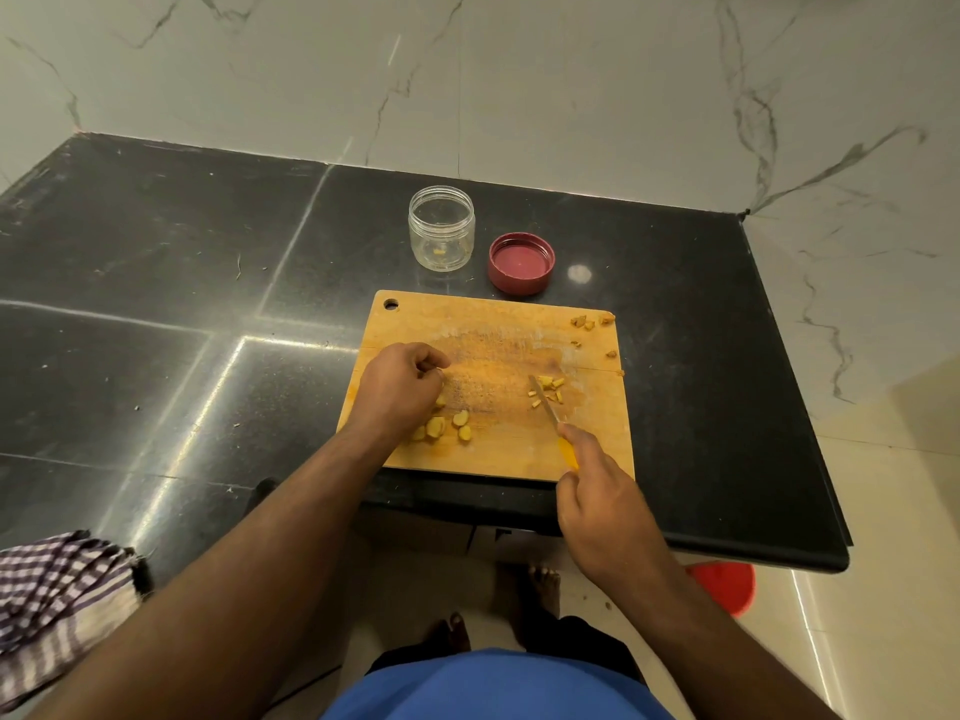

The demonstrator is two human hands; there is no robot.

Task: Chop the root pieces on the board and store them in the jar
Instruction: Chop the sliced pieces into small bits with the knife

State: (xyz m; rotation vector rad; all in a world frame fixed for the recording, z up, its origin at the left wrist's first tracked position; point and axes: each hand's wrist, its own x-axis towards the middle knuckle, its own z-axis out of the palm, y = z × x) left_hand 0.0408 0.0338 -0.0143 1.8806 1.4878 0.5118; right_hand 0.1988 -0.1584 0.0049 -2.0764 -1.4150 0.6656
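A wooden cutting board (493, 324) lies on the black counter. Several larger yellow root pieces (448, 427) sit at its near left, partly under my left hand (400, 384), whose fingers are curled above them; whether it pinches a piece is hidden. My right hand (597, 491) grips a yellow-handled knife (545, 405), its blade tip among small chopped root bits (549, 391) at the board's right. Brown scraps (589, 322) lie at the far right corner. A clear open jar (441, 228) stands behind the board, with a few bits inside.
The jar's red lid (521, 262) lies upside down to the jar's right. A checked cloth (57, 595) hangs at the counter's near left. A red bucket (724, 584) stands on the floor below the counter edge. Marble wall behind.
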